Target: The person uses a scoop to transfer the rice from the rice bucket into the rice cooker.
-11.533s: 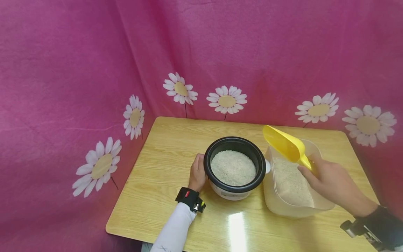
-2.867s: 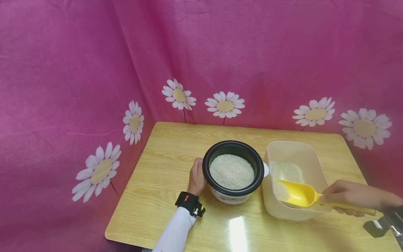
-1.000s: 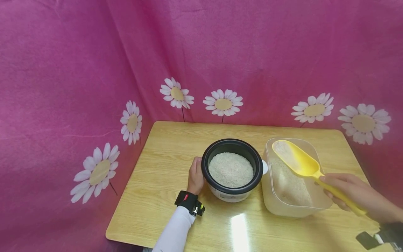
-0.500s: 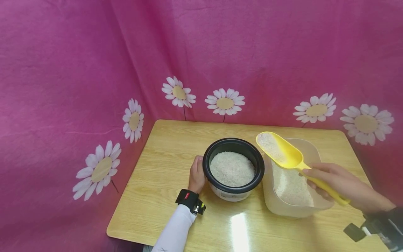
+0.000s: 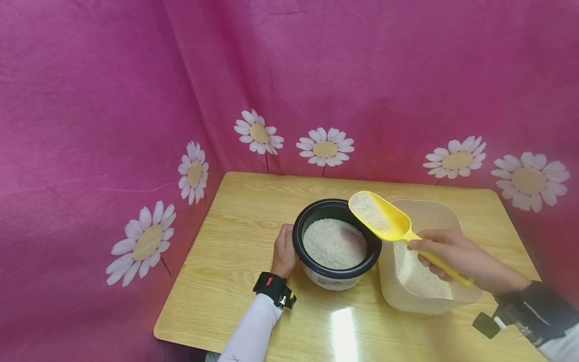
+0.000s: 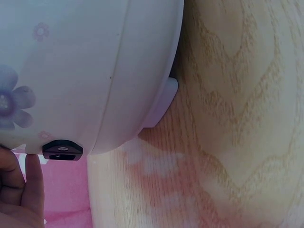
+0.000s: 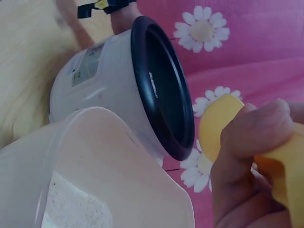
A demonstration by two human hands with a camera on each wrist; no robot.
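Note:
In the head view my right hand [image 5: 452, 256] grips the handle of a yellow scoop [image 5: 398, 221]. White rice [image 5: 368, 211] lies in the scoop's bowl, whose tip overlaps the right rim of a rice cooker [image 5: 296, 246]. The cooker has a white body and black inside, with a mound of rice [image 5: 334, 244] in it. My left hand [image 5: 284, 254] holds the cooker's left side; in the left wrist view its fingers [image 6: 33, 183] meet the body beside a black socket [image 6: 62, 150]. Under the right hand stands a translucent bin [image 5: 407, 296] with more rice.
All stands on a light wooden table [image 5: 235, 216] with rounded corners. A pink cloth [image 5: 362, 75] printed with white daisies hangs behind and to the left. The bin stands close to the cooker's right side.
From digging in the bin, the right hand has lifted the scoop with rice and moved it left, to the cooker's right rim. The left hand and cooker have stayed in place.

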